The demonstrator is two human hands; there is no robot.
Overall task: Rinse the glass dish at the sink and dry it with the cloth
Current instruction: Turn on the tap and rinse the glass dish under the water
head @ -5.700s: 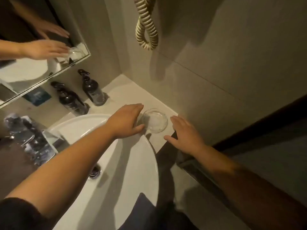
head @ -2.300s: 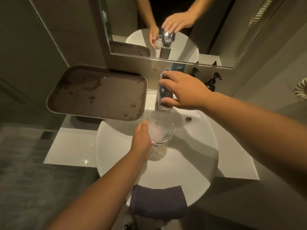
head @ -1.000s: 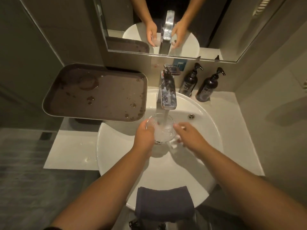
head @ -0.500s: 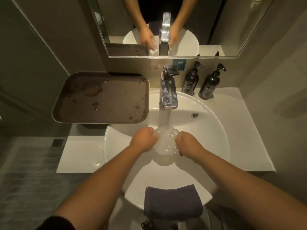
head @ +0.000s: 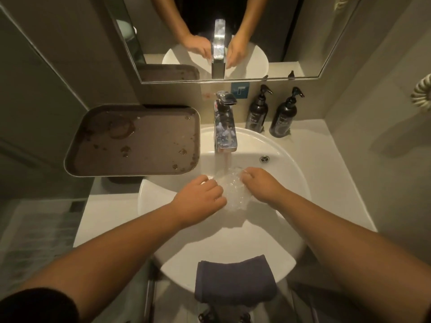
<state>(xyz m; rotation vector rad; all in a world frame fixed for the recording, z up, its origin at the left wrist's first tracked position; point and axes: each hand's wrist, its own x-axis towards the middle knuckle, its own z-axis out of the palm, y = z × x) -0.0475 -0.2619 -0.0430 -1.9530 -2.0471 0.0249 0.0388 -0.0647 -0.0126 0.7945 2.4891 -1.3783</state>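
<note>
A clear glass dish (head: 233, 191) is held over the white round sink (head: 286, 173), tilted under the stream of water from the chrome tap (head: 225, 131). My left hand (head: 200, 198) grips its left rim with curled fingers. My right hand (head: 262, 186) grips its right rim. Water splashes over the glass and blurs its outline. A folded dark grey cloth (head: 234, 279) hangs over the sink's near rim, below both forearms.
A wet brown tray (head: 133, 141) stands left of the tap, overlapping the sink's edge. Two dark pump bottles (head: 257, 111) (head: 283, 116) stand on the white counter behind the sink at the right. A mirror (head: 219, 38) hangs above.
Both hands have tipped and turned the dish under the running water since half a second ago. Earlier, my right hand left the tap lever and joined the left on the dish.
</note>
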